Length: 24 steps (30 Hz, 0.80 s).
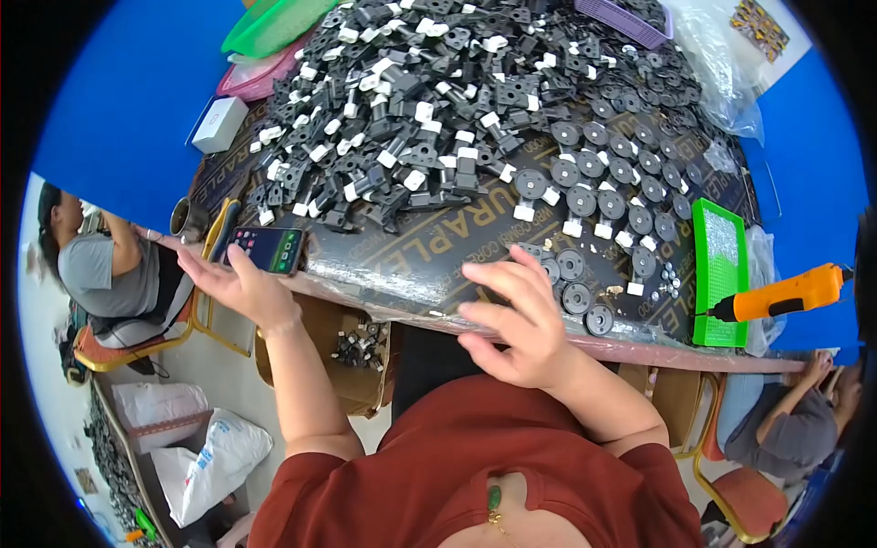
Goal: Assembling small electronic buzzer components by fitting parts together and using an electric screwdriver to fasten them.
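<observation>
The two hands are well apart, both with nothing between the fingers. The left hand (251, 294) is turned palm up with its fingers stretched out and its thumb raised, just beside a black, rectangular smartphone with a lit screen (265, 248) near the tabletop's (420, 260) left end; whether the thumb touches it I cannot tell. The right hand (525, 329) is held at the near edge, its fingers spread and loosely bent.

Just to the right of that hand lie loose round black discs with metallic centres (576, 298). Beyond them, ahead and to the right, rows of round black discs with white block-shaped tabs (582, 202) spread across the surface. A few small, shiny silver pieces (670, 277) lie further right, beside a bright green, rectangular plastic tray (700, 265). An orange and black power screwdriver (786, 292) extends over the tray from the right.

Ahead of both hands, a large heap of black plastic brackets with white ends (402, 110) covers the far part. A small white box (220, 125) sits left of the heap, a purple plastic basket (630, 27) at its far right. Below the tabletop, a brown cardboard box (375, 397) holds more black and white parts.
</observation>
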Available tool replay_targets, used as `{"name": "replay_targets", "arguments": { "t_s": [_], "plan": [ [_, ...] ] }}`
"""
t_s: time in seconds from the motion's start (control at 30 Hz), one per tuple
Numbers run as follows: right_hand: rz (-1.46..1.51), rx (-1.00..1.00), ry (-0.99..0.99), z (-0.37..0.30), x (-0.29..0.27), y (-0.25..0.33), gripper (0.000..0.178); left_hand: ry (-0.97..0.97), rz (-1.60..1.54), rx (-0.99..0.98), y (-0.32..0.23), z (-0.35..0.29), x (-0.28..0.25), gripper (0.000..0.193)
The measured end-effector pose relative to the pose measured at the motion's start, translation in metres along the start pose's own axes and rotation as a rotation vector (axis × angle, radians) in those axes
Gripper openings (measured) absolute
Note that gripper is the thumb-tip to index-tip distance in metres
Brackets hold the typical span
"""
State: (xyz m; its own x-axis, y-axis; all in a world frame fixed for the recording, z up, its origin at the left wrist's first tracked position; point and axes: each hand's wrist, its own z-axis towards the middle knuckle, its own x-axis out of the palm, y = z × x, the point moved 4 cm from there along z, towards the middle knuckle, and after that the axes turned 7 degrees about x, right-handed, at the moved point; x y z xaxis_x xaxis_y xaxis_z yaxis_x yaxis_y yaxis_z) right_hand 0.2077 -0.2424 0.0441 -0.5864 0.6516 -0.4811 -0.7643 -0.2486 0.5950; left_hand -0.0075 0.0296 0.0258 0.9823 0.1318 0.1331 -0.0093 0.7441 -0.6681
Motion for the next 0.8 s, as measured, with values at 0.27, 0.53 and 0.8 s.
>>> {"name": "replay_targets", "arguments": {
  "t_s": [0.27,0.53,0.8],
  "plan": [
    [0.694,0.603,-0.05,-0.002,-0.028,-0.02,0.05,0.806,-0.961,-0.804,-0.143,-0.115,0.092,0.075],
    [0.873,0.731,-0.014,-0.03,-0.054,-0.03,0.031,0.977,-1.027,-0.894,-0.167,-0.144,0.12,0.081],
    [0.921,0.732,-0.057,-0.044,-0.076,-0.032,0.024,1.13,-1.108,-0.893,-0.178,-0.156,0.13,0.08]
  ]
}}
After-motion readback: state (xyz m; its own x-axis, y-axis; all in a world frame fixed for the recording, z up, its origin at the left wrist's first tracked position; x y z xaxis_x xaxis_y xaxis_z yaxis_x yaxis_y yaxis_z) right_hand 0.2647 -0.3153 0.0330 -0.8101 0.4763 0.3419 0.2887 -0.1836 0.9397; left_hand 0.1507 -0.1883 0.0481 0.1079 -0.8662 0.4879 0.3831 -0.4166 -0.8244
